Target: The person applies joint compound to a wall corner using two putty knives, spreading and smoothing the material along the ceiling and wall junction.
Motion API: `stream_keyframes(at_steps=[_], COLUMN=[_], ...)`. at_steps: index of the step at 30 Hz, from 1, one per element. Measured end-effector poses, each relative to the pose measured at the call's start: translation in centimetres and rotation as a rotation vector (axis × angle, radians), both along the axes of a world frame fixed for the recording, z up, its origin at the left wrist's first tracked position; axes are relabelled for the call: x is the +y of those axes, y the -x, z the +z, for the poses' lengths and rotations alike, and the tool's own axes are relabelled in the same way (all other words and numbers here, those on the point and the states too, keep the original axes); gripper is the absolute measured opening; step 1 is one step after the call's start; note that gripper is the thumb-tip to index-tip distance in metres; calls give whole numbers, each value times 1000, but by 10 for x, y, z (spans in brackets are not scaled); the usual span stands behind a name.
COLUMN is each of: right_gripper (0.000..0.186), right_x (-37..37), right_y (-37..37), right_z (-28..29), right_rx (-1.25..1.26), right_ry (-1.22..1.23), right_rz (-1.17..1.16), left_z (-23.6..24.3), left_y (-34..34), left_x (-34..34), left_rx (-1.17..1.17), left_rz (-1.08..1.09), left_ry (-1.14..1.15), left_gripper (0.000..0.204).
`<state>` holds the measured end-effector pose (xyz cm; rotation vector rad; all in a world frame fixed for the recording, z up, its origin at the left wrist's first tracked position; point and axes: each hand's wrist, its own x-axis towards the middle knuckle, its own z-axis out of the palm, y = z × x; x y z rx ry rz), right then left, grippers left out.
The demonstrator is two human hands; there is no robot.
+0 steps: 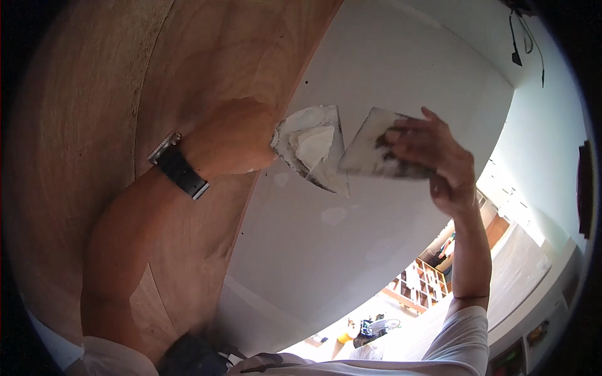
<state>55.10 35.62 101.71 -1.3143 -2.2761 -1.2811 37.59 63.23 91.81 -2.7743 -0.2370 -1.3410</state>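
My left hand [235, 135], with a dark-strapped watch on its wrist, is closed round the hidden handle of a trowel [332, 173]. A lump of off-white paste [311, 143] rests on that smeared metal blade. My right hand [445, 156] grips a flat metal scraper [365, 150], its fingers over the dirty plate. The scraper's left edge is beside the trowel's blade; whether they touch I cannot tell. Both tools are held up in front of a white board [301, 257] overhead.
Brown plywood panels [88, 113] adjoin the white board on the left. Dark wires [528, 44] hang at the upper right, by a pale wall [552, 163]. Wooden grid shelving [417, 285] and several small objects show in the bright area at the lower right.
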Motion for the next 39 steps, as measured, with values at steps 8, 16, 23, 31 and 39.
stream_keyframes(at_steps=[8, 16, 23, 31, 39], right_gripper=[44, 41, 61, 68, 63], right_x=[22, -8, 2, 37, 45], right_y=[8, -10, -79, -150, -168], right_z=[-30, 17, 107, 169, 183], right_rx=[-119, -159, -354, -540, -398], right_ry=[130, -9, -817, -974, -877], right_rz=[-46, -50, -305, -622, -693], left_z=[-3, 4, -2, 1, 5], left_y=[1, 8, -2, 3, 6], left_x=[-11, -3, -3, -8, -5], left_rx=[-52, 0, 78, 63, 100], left_rz=[-36, 161, 133, 157, 185], left_ry=[-38, 89, 109, 96, 142], left_gripper=[16, 18, 21, 20, 19])
